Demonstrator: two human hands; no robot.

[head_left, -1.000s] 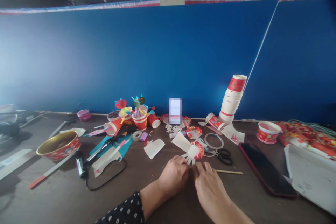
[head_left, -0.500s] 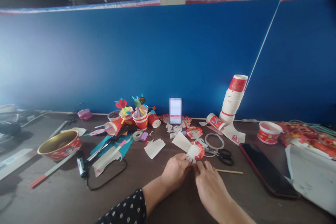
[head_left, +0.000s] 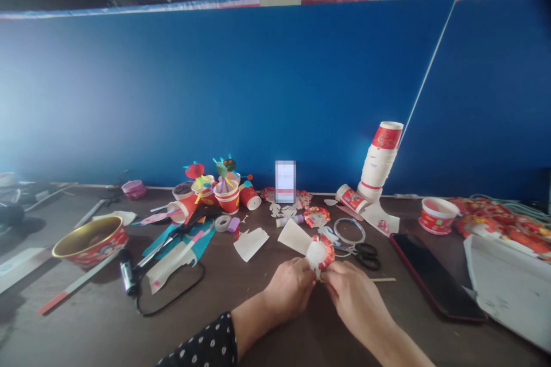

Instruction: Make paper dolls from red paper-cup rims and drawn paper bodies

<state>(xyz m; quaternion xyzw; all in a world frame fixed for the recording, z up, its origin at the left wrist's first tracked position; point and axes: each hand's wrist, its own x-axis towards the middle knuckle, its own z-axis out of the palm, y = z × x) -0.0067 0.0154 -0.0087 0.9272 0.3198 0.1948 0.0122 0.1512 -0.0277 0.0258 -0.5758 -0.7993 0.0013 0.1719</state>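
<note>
Pale glare washes the flat blue wall (head_left: 241,86) on my left, where haze blurs the dark brown tabletop (head_left: 228,281); my bare left hand (head_left: 289,288) looks fairly sharp.

From my remote seat I list: hands, two — left hand (head_left: 289,288), right hand (head_left: 353,291). Red-edged paper rounds (head_left: 317,252), two, plus overlapping ones about the upright screen (head_left: 285,182) that I cannot count. Upright screen, one. Black-handled scissors (head_left: 365,250), one pair. Dark-screened phone (head_left: 437,281), one. Thin wooden stick (head_left: 383,280), one. Purple block (head_left: 233,225), one. Gold-lined bowl (head_left: 101,248), one. Leaning cup stack (head_left: 379,165), one — cups nested in it, number unclear to me.
</note>
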